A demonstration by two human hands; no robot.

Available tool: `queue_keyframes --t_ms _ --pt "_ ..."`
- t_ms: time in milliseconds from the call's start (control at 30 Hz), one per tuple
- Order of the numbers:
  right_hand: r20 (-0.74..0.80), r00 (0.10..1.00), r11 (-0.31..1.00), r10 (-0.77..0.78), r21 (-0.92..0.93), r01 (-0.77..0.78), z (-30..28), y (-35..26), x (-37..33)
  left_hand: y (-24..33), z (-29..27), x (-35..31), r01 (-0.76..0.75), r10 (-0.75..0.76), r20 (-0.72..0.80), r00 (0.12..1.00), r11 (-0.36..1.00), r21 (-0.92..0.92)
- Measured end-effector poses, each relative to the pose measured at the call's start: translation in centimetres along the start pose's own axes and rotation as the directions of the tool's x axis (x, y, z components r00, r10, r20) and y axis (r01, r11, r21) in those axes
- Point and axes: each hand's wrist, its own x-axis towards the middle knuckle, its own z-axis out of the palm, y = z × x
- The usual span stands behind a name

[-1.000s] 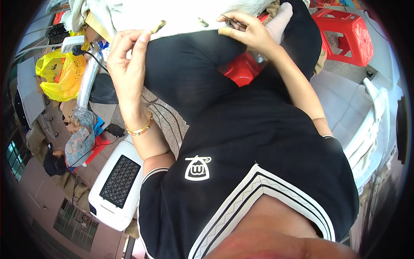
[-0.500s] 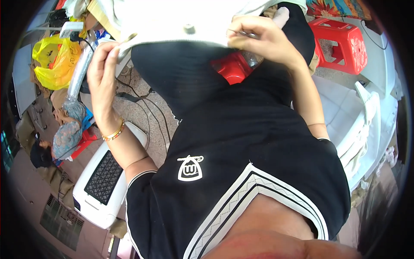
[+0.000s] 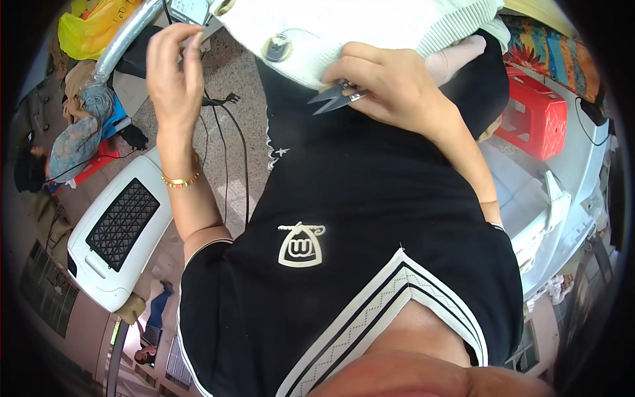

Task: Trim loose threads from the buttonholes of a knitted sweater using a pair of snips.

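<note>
A white ribbed-knit garment (image 3: 370, 23) lies across my lap at the top of the view. One large dark button (image 3: 276, 47) shows near its edge, and part of another (image 3: 225, 6) shows at its left corner. My right hand (image 3: 390, 86) rests at the garment's lower edge, closed round a pair of thread snips (image 3: 334, 99). Their pointed blades stick out to the left, slightly apart, over my dark clothing. Raised left of the garment and apart from it is my left hand (image 3: 175, 76), thumb and forefinger tips together; anything between them is too small to make out.
A red plastic stool (image 3: 536, 116) stands at the far right, near a white plastic chair (image 3: 549, 205). On the left are a white machine housing with a black grille (image 3: 124, 225), dark cables (image 3: 228, 145), a yellow bag (image 3: 92, 26) and a seated person (image 3: 86, 139).
My left hand has let go of the garment's edge. The garment has shifted and lies lower, showing its button face. My right hand has come down, with the snips now plainly visible.
</note>
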Motion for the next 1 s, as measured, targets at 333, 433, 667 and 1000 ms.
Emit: queue_keyframes --t_ms 333,433,667,1000 --pt "-0.075 0.990 0.951 0.118 0.295 -0.091 -0.9 0.0 -0.1 7.2 1.1 -0.6 0.261 -0.194 0.186 0.963 0.843 -0.470" --pt "-0.196 0.976 0.964 0.091 0.264 -0.036 -0.7 0.5 -0.4 6.7 2.4 -1.8 0.232 -0.215 0.111 0.970 0.697 -0.678" --pt "-0.156 0.978 0.986 0.137 0.121 -0.119 -1.9 -2.7 1.7 5.4 3.7 -3.0 0.050 -0.123 -0.051 0.991 0.703 -0.710" --pt "-0.189 0.973 0.991 0.131 0.039 -0.125 -1.4 -3.1 2.3 3.7 4.0 -2.9 0.001 -0.077 -0.058 0.995 0.611 -0.791"
